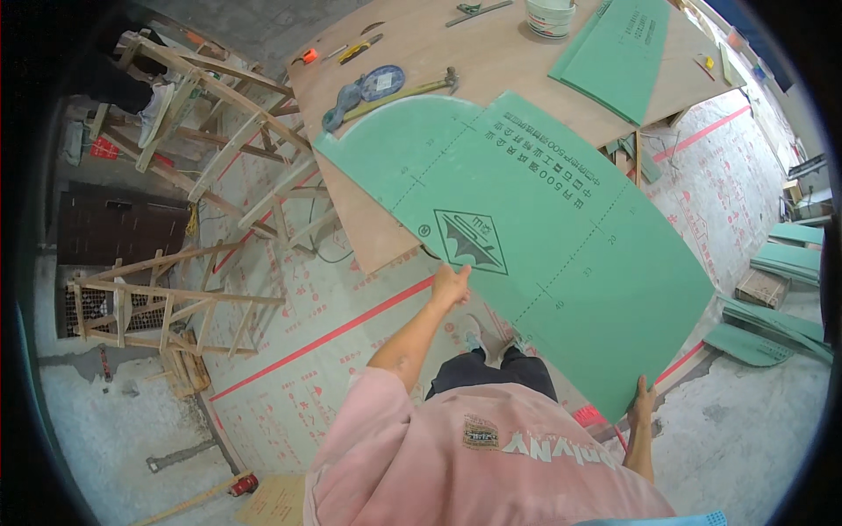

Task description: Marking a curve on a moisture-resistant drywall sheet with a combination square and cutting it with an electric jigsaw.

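A large green board (526, 228) with one rounded end and printed markings is held flat in front of me, its far end lying over the plywood worktable (430, 53). My left hand (450, 285) grips its near left edge. At the lower right corner, my right hand (643, 405) clasps the board's edge. Both arms reach out from a pink shirt.
On the worktable lie a hammer (412, 88), a blue tape roll (379, 81), a white bucket (550, 16) and another green board (618, 53). Wooden ladders (210, 131) stand to the left. More green offcuts (772, 329) lie on the floor at right.
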Demonstrator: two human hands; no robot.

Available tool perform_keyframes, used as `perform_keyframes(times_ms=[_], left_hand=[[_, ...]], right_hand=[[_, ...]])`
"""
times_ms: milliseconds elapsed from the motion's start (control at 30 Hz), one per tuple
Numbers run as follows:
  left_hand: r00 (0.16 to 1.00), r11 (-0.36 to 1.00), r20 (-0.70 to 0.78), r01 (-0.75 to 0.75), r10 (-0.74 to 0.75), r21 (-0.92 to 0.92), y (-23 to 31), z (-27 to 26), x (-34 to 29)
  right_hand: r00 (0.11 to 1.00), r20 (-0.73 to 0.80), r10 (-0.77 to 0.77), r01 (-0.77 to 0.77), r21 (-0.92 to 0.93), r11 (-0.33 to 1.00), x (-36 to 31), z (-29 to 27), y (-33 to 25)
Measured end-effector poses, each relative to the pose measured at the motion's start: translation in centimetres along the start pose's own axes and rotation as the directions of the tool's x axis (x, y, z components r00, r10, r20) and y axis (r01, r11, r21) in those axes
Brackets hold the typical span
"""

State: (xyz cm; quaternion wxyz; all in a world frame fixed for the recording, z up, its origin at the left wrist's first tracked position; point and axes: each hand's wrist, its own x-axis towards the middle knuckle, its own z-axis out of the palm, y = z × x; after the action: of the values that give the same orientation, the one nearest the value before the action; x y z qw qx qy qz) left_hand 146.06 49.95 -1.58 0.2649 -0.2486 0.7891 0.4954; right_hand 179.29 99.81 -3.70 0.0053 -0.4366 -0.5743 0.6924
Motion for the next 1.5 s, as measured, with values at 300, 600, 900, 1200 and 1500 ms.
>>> perform_keyframes(times_ms=[300,600,900,1200,1500], left_hand=[[0.995,0.830,-0.017,-0.072,0.097,0.552,2.2,-5.0,6.5],[0.986,0.720,0.041,-0.146,0.161,0.678,8.5,-9.4,10.2],[0.919,0.700,-0.007,-0.296,0.394,0.650,5.5,-15.6,10.8],[0.835,0.838,-0.253,-0.367,0.488,0.405,-10.5,-18.8,-1.2],[0.986,0.947,0.164,0.050,0.002,-0.316,-25.6,-26.4,-8.0]], right_hand=[[0.992,-0.120,0.027,-0.011,0.131,0.991,-5.0,7.7,2.6],[0.970,-0.233,0.069,0.014,0.336,0.942,-13.5,19.3,6.6],[0.962,-0.180,0.206,-0.084,0.521,0.849,-23.6,32.1,12.4],[0.873,0.191,0.448,-0.487,0.368,0.792,-30.8,40.0,17.0],[0.596,0.686,0.418,-0.620,0.062,0.782,-34.9,48.7,22.5]])
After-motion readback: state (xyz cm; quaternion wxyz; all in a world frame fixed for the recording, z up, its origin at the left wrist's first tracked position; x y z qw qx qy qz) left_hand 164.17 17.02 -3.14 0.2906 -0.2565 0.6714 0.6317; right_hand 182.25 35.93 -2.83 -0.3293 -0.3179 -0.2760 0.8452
